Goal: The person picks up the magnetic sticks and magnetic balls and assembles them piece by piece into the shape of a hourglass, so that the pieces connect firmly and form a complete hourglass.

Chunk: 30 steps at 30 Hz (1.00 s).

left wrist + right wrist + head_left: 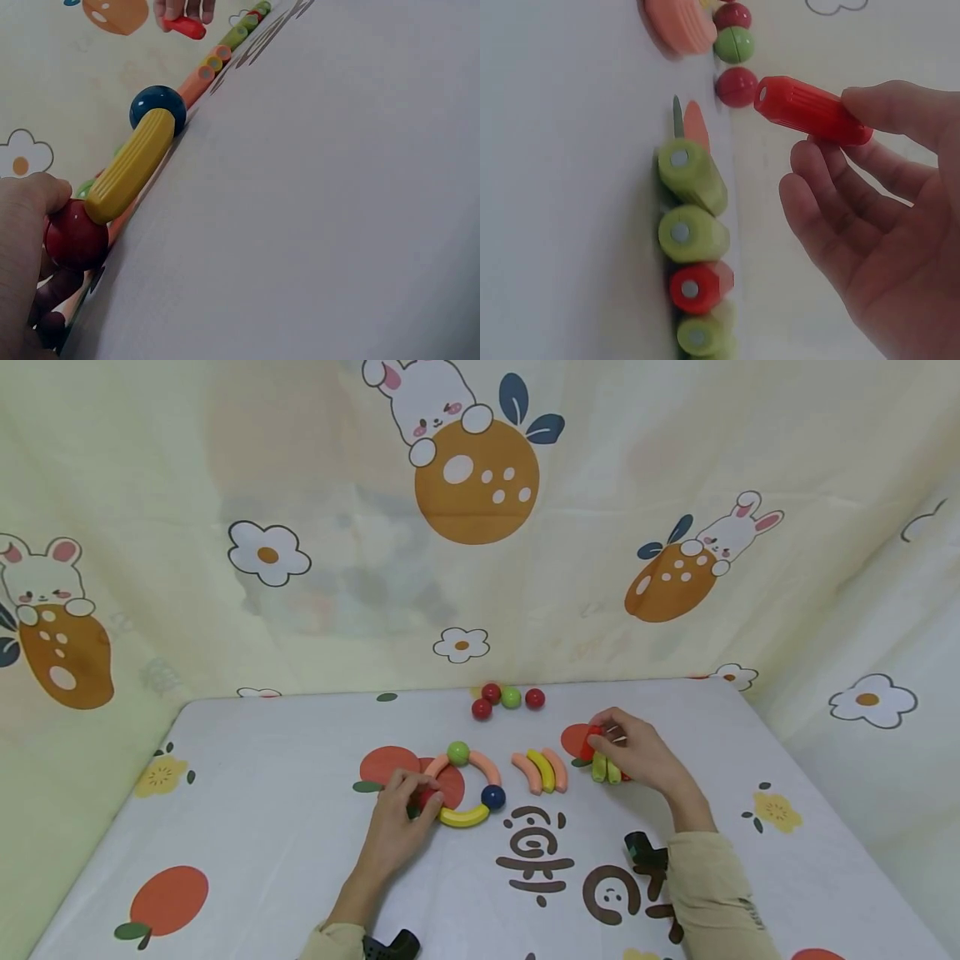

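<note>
My left hand [399,820] holds a glossy red ball [76,234] between thumb and fingers. That ball forms the left part of a ring with a green ball [458,753], a blue ball [492,797], a yellow curved rod [462,817] and two salmon curved rods [485,767]. In the right wrist view, my right hand [900,202] pinches a short ridged red rod [810,109] with a silvery end, raised off the table. Below that hand lies a row of green rods [694,232] and another red rod [694,289], metal ends showing.
Between ring and right hand lie two salmon curved rods [527,773] with a yellow one [542,770] between them. Several red balls [535,698] and a green ball [511,697] sit near the table's back edge. A printed cloth [337,877] covers the table; a curtain [337,610] hangs behind.
</note>
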{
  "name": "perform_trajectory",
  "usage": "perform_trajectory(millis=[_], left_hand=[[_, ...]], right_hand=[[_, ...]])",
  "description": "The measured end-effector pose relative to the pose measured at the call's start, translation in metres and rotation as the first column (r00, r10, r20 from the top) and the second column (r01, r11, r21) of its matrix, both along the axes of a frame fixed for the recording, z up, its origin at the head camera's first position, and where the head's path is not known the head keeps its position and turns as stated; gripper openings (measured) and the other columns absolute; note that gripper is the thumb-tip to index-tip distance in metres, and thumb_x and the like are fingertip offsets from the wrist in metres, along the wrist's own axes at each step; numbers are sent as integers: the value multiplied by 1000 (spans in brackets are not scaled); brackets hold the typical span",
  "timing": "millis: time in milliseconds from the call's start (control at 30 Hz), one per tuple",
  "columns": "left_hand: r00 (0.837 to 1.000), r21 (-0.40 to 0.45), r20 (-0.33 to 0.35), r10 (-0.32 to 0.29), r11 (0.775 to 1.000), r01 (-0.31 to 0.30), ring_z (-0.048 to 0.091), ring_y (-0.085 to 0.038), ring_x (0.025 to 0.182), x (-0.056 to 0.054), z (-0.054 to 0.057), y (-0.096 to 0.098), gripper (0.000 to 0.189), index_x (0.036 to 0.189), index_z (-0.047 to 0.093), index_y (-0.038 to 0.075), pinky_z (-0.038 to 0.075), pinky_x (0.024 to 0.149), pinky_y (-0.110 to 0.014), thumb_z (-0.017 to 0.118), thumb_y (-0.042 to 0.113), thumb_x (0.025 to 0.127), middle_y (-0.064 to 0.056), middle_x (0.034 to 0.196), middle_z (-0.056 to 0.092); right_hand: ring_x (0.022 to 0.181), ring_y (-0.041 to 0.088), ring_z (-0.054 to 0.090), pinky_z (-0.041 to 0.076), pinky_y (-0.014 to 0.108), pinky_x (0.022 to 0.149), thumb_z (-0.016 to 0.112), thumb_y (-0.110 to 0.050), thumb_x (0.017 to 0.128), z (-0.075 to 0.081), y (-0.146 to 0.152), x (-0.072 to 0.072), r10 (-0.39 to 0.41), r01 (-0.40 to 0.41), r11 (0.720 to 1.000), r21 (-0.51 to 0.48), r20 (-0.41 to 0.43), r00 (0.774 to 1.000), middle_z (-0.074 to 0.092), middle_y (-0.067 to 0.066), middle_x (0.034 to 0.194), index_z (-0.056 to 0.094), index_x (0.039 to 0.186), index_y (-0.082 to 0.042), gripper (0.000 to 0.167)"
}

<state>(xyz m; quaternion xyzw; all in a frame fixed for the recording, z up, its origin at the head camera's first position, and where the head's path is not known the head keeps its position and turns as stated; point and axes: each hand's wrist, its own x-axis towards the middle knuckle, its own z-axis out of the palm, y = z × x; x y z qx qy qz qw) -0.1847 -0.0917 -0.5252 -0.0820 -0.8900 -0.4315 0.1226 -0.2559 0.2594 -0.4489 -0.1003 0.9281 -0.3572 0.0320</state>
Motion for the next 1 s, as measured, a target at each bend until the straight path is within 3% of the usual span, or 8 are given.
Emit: perform_trajectory(millis=[433, 700, 1000], left_hand=[[1000, -16, 1, 8, 1000, -8, 49, -5, 82, 1, 1, 0, 12, 99, 64, 21, 46, 74, -23, 67, 23, 88, 6, 93, 51], [1000, -17, 6, 7, 1000, -7, 48, -6, 82, 0, 1, 0, 11, 99, 64, 22, 45, 73, -23, 66, 24, 88, 6, 93, 50], [1000, -18, 3, 7, 1000, -7, 48, -6, 83, 0, 1, 0, 12, 99, 64, 21, 46, 74, -23, 66, 24, 88, 6, 94, 50]], right_hand=[[96, 24, 57, 51, 33, 81, 61, -24, 91, -3, -20, 1, 11, -11, 1000, 0, 9, 1000, 63, 8, 101, 55, 114, -10, 27], [88, 19, 57, 49, 30, 76, 63, -21, 90, -6, -36, 2, 65, -65, 998, -7, -35, 997, 63, 3, 92, 55, 108, -14, 21], [86, 16, 57, 50, 28, 80, 64, -22, 89, -8, -50, 5, 109, -109, 994, -10, -56, 992, 63, -1, 92, 55, 108, -15, 22]])
